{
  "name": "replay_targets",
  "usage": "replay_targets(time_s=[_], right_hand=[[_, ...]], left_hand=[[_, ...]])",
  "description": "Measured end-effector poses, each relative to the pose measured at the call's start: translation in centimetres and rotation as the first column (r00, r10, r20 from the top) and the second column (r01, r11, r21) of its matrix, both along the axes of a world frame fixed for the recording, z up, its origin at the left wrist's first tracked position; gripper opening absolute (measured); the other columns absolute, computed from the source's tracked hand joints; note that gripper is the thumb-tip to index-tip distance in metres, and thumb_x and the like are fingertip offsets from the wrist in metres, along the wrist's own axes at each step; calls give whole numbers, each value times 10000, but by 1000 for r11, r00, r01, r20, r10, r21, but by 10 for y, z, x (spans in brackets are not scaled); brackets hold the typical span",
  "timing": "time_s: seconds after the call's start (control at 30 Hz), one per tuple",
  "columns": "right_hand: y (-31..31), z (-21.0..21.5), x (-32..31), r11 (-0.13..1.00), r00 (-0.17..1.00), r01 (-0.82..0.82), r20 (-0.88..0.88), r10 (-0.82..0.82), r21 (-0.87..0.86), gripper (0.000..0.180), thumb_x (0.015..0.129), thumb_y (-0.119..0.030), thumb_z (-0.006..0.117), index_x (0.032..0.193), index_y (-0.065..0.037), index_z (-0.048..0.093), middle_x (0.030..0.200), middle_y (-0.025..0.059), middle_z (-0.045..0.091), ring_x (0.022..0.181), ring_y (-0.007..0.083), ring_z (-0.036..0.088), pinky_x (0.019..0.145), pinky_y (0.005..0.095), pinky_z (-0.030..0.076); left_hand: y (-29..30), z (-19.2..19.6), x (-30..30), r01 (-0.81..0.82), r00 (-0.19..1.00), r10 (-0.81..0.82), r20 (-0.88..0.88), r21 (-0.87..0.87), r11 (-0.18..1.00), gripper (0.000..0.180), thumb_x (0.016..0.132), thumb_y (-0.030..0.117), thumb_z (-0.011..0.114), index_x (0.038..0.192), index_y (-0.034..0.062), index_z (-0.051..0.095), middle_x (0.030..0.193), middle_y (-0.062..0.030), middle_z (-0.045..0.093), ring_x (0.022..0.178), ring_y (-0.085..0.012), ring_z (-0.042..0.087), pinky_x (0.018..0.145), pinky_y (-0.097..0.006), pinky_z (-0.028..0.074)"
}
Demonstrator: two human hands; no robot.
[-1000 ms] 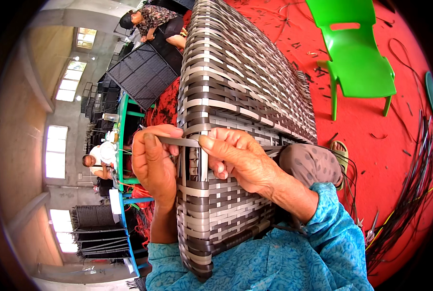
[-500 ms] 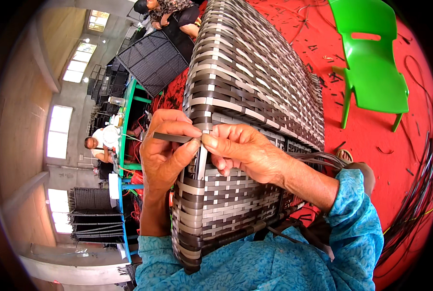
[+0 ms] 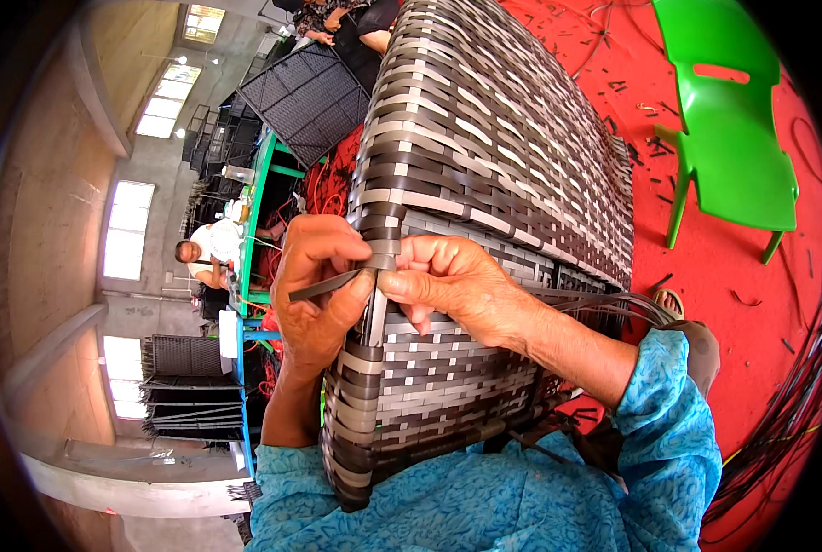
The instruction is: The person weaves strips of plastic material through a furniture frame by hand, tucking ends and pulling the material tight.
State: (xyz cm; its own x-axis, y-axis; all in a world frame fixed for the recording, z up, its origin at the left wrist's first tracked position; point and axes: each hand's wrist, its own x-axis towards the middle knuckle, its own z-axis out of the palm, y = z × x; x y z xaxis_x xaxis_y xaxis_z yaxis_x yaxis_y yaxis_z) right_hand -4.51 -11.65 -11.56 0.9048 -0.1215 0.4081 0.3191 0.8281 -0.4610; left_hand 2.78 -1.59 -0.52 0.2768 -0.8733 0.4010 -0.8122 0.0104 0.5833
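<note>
A large woven piece [image 3: 494, 156] of grey and dark brown flat strips rises in front of me, its lower end against my lap. My left hand [image 3: 314, 294] grips its left corner and pinches a dark flat strip [image 3: 323, 287] that sticks out leftward. My right hand [image 3: 448, 285] lies across the weave, thumb and forefinger closed on the same strip beside a vertical band [image 3: 376, 317]. The two thumbs nearly touch. Blue patterned sleeves cover my arms.
A green plastic chair [image 3: 728, 138] stands on the red floor [image 3: 705, 267] at the right. Bundles of dark strips [image 3: 779, 432] lie at the lower right. To the left are a green table frame [image 3: 259, 193], stacked woven frames [image 3: 190, 386], and a seated person [image 3: 210, 248]; another person [image 3: 337, 23] works at the top.
The view has shifted slightly. My hands stayed at the same corner and drew closer on the strip, whose free end now points left and downward.
</note>
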Motion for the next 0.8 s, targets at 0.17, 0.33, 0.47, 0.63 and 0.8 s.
replay_targets(time_s=[0.17, 0.33, 0.47, 0.63, 0.8], right_hand=[[-3, -3, 4, 1000, 1000, 19, 0, -19, -17, 227, 820, -253, 624, 864, -34, 584, 672, -11, 543, 553, 47, 491, 481, 184, 421], [-2, 1, 1, 1000, 1000, -11, 27, 11, 5, 213, 819, -233, 627, 867, -31, 582, 691, -13, 547, 561, 41, 483, 486, 177, 418], [-6, 1, -2, 1000, 1000, -3, 25, 3, -23, 185, 820, -204, 626, 867, -32, 574, 731, -7, 553, 577, 44, 486, 500, 178, 421], [-9, 0, -3, 997, 996, -60, 64, 63, -47, 154, 811, -159, 633, 879, -45, 554, 805, 3, 558, 609, 57, 491, 522, 199, 418], [-10, 1, -6, 996, 994, -76, 74, 80, -44, 166, 813, -160, 631, 907, -47, 555, 822, 1, 560, 636, 56, 491, 546, 203, 415]], left_hand=[[3, -2, 5, -2, 993, 0, 115, 21, 1000, 257, 701, 13, 620, 957, 16, 587, 942, -37, 454, 670, -46, 376, 569, -168, 331], [6, 0, 6, -14, 994, 12, 110, 15, 1000, 246, 702, 49, 623, 944, 19, 588, 926, -38, 456, 664, -49, 374, 562, -169, 322], [2, -2, 7, -6, 992, 4, 129, 15, 1000, 237, 696, 64, 618, 926, 16, 588, 909, -42, 457, 646, -55, 371, 556, -173, 317], [3, -1, 8, 0, 989, -2, 146, 14, 1000, 241, 687, 58, 616, 922, 15, 585, 909, -44, 458, 647, -56, 373, 558, -179, 323], [2, -1, 6, -4, 996, 4, 90, 2, 1000, 266, 678, 35, 616, 940, 13, 573, 927, -51, 453, 663, -54, 377, 575, -186, 342]])
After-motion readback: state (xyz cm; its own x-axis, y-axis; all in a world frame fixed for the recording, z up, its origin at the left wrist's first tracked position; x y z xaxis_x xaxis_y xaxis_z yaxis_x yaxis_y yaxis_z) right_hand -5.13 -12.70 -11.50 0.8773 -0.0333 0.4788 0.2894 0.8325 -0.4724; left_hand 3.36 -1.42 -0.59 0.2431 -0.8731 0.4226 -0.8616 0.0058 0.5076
